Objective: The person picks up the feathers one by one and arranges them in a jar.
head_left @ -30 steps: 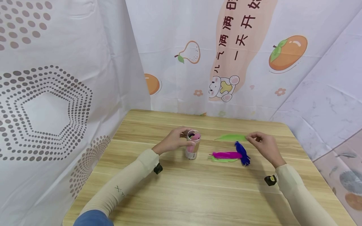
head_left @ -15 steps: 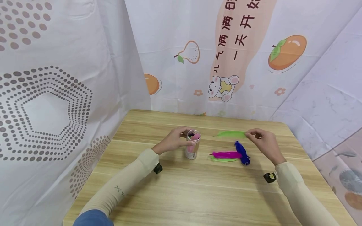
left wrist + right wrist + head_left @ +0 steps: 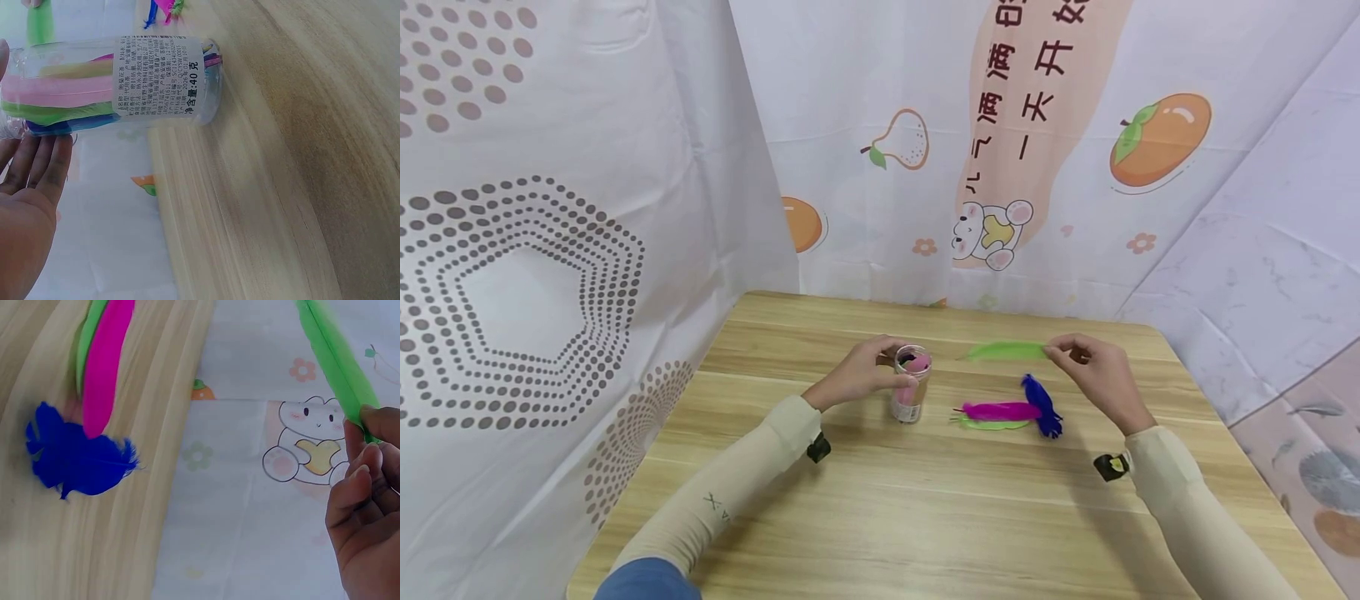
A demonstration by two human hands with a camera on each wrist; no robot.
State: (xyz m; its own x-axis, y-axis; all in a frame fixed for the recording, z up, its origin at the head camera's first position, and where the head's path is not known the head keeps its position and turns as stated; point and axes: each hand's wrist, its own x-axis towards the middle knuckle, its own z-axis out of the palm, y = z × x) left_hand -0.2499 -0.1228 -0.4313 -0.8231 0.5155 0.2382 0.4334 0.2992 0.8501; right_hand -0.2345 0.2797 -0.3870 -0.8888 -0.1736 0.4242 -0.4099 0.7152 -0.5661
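Observation:
My left hand point(image 3: 865, 373) grips a clear plastic jar point(image 3: 907, 404) near its open mouth, and the jar stands upright on the table. Pink, green, blue and other coloured feathers show through its wall beside a printed label point(image 3: 159, 78) in the left wrist view. Between thumb and fingertips, my right hand point(image 3: 1097, 371) pinches one end of a light green feather point(image 3: 1007, 351), whose quill points left toward the jar. Below it on the table lie a magenta feather point(image 3: 1000, 412), a dark blue feather point(image 3: 81, 453) across its end, and another green feather point(image 3: 86, 344) partly under the magenta one.
The wooden table point(image 3: 880, 508) has its far edge against a white printed curtain point(image 3: 850, 242). Another curtain point(image 3: 700, 208) hangs along the left side. A small black device point(image 3: 1111, 467) sits at the right wrist, and a similar one point(image 3: 818, 447) at the left.
My right hand has moved slightly up and left, carrying the green feather a little toward the jar. The left hand, the jar and the feathers on the table stay where they were.

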